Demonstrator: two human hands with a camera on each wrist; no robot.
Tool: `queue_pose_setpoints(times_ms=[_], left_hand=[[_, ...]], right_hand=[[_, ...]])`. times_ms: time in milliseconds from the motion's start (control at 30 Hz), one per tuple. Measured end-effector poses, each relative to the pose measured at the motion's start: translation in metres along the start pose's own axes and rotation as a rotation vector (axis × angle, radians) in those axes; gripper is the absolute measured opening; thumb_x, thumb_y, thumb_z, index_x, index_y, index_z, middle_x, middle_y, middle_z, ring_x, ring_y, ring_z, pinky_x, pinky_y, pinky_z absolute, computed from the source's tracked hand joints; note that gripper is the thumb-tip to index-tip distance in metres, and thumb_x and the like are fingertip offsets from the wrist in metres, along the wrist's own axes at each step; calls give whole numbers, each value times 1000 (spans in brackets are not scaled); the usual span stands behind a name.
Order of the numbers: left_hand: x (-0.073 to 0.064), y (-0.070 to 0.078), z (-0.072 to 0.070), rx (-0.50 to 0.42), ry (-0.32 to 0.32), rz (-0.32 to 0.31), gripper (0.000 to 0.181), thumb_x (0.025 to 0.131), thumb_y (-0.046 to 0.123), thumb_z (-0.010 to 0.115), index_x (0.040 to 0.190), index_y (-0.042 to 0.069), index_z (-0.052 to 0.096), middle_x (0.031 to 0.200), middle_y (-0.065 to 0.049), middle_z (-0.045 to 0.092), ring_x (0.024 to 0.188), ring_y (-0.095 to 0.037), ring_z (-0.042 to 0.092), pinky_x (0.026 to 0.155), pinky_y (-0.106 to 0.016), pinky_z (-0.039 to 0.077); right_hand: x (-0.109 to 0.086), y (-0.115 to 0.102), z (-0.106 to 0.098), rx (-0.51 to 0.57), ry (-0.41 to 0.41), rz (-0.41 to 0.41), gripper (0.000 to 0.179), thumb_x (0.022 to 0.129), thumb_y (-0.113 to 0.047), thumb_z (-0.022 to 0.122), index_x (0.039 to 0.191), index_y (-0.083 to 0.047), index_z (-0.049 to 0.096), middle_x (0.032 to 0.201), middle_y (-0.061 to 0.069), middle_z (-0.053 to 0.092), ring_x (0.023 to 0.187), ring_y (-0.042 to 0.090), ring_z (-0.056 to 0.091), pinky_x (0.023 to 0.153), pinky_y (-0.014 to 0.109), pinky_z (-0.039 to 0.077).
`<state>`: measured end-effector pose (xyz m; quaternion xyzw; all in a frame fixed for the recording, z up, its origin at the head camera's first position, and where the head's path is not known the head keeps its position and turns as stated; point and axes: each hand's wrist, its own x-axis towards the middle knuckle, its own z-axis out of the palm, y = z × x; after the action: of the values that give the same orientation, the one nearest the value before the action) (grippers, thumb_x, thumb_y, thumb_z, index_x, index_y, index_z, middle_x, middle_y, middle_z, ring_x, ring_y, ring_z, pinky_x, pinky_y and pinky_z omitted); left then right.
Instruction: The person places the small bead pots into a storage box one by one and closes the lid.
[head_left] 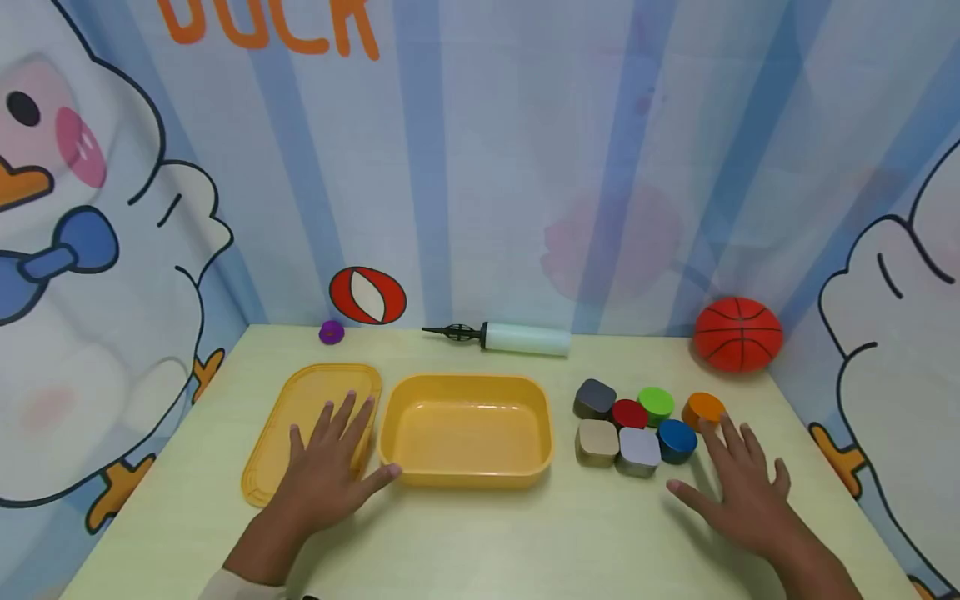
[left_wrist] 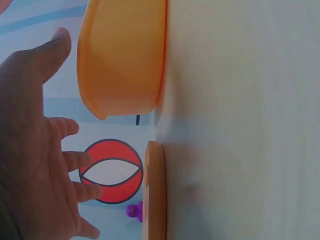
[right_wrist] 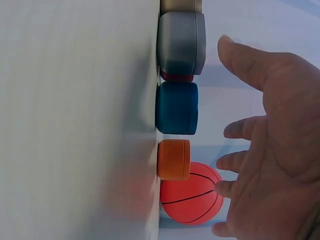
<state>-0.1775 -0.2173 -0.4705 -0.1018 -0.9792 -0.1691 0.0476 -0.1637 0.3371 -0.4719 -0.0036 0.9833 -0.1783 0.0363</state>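
My left hand is spread over the near end of a yellow lid, its thumb near the left rim of a yellow rectangular tub. In the left wrist view, the fingers hold nothing beside the tub. My right hand, fingers spread and holding nothing, hovers at the right of a group of small containers. The orange round one lies by its fingertips, with the blue one and the silver square one to the left. Behind these are green, red, dark grey and beige ones.
A hand pump with a black nozzle lies along the table's back edge. A red basketball sits at the back right corner, a small purple object at the back left. A printed curtain hangs behind the table.
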Motion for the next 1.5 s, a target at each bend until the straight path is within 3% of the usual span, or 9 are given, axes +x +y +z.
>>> queue_pose_setpoints(times_ms=[200,433,533,867,1067,1500], left_hand=[[12,-2,8,-113,-15,77,101,98,66,70,176,23,23,184,-10,25,168,-51,21,120,-93,8],[19,-13,12,-174,9,203,97,96,59,76,173,16,35,182,-10,29,166,-52,27,118,-94,10],[22,-15,15,-207,11,234,99,94,58,78,172,14,35,182,-10,29,166,-51,26,119,-94,9],[16,-19,25,-287,28,240,101,94,56,80,172,10,35,182,-11,30,166,-51,27,118,-94,7],[20,-16,31,-285,35,252,100,96,55,78,173,12,32,182,-10,29,167,-50,25,118,-94,7],[17,-25,33,-325,26,235,98,95,50,81,173,14,32,183,-9,27,167,-51,24,119,-94,7]], right_hand=[[10,-6,-4,49,61,-80,102,96,-60,78,168,-3,33,175,37,18,157,65,7,106,94,14],[23,-15,0,173,95,-259,87,94,-44,86,162,-6,47,170,28,41,159,61,15,106,89,18],[26,-15,-1,214,99,-286,81,93,-37,88,159,-6,52,164,28,49,158,60,20,107,87,19],[26,-14,6,284,83,-264,70,90,-29,91,151,-10,63,161,29,53,157,58,24,109,87,20],[23,-9,6,298,66,-290,64,91,-29,90,148,-10,67,160,25,57,159,60,21,108,89,17],[26,-11,14,268,77,-313,54,92,-24,88,142,-10,72,152,25,64,157,59,25,109,87,19]])
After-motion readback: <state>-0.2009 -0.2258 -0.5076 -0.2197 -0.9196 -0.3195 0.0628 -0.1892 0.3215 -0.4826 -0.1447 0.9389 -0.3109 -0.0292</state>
